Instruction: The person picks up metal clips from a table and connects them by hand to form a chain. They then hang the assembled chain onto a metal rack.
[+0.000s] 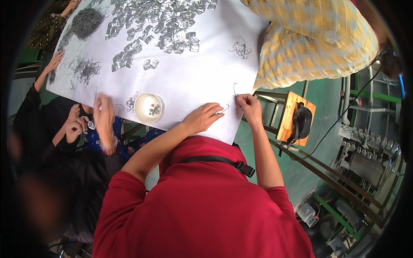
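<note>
My left hand (202, 119) lies on the white table covering (198, 79) near its front edge. Its fingers are stretched out, and a small bent wire hook (226, 108) shows at the fingertips; the thumb is mostly hidden. To the right, at the table's corner, my right hand (251, 109) pinches a thin wire hook (235, 89) between thumb and forefinger, the wire pointing away from me. Left of my left hand stands a white bowl (140, 109) with small coloured pieces in it. A little heap of wire hooks (241, 48) lies farther off.
Many clear buckle-like pieces (172, 38) spread over the far table, beside piles of dark wire hooks (87, 22). Co-workers' hands (103, 120) work at the left. A person in a yellow checked garment (309, 38) leans in at right, near a wooden stool (289, 116) carrying a black bag (302, 122).
</note>
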`<state>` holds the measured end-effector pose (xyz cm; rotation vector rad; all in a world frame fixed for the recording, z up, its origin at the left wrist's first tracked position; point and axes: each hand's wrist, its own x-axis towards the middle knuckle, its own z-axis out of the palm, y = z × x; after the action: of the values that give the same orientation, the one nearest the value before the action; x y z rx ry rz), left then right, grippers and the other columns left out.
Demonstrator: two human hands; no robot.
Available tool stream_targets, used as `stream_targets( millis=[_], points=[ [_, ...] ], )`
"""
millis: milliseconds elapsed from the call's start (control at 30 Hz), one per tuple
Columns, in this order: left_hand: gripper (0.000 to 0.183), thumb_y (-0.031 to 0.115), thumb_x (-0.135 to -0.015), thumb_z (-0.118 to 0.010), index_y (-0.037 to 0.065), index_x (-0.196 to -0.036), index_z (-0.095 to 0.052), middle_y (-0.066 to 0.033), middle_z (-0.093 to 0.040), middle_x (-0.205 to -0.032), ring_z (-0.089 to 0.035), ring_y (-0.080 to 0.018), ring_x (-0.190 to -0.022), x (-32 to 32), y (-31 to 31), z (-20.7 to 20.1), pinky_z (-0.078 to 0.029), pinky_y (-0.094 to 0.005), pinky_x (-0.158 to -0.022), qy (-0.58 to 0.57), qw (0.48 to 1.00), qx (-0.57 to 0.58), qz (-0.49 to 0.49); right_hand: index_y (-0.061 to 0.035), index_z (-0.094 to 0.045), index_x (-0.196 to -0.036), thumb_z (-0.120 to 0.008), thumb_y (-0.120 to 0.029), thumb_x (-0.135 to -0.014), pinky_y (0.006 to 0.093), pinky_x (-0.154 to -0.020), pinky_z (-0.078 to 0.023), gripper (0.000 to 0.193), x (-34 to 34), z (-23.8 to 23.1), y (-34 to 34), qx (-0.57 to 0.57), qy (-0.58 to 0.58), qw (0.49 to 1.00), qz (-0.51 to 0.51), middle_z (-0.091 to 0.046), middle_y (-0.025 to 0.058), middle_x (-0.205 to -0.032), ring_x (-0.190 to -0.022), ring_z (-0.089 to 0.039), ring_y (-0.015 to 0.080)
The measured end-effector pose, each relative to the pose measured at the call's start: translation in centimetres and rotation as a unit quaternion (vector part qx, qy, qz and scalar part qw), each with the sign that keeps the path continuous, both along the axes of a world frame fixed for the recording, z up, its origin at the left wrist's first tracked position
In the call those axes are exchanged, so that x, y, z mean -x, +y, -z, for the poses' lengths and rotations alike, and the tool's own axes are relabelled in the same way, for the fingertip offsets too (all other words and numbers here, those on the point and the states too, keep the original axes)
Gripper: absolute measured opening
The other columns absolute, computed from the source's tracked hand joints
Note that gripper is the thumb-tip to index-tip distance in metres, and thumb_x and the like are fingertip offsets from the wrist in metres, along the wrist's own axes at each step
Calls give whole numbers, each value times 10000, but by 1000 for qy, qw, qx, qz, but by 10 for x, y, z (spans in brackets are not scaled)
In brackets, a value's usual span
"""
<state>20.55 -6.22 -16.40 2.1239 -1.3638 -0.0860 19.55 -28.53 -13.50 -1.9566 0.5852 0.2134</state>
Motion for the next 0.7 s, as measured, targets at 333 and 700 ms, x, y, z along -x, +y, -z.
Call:
stream_targets(
  millis=[333, 700],
  points=[
    [234, 137, -752, -667, 33, -934, -562, -106, -504, -1032, -466, -269, -974, -1, -42, -20, -396, -379, -784, 19, 974, -43, -220, -12, -670, -915, -625, -194, -811, 292, -689, -482, 214, 20, -12, 9, 29, 2, 999, -21, -676, 92, -764, -721, -629, 152],
    [113, 94, -766, -645, 42, -845, -583, -89, -538, -916, -492, -293, -888, -48, -82, -27, -408, -407, -745, 96, 928, 57, -354, -50, -680, -935, -621, -211, -806, 353, -718, -489, 215, -5, 7, 0, 96, -31, 994, 33, -674, 156, -823, -773, -653, 262]
  ],
)
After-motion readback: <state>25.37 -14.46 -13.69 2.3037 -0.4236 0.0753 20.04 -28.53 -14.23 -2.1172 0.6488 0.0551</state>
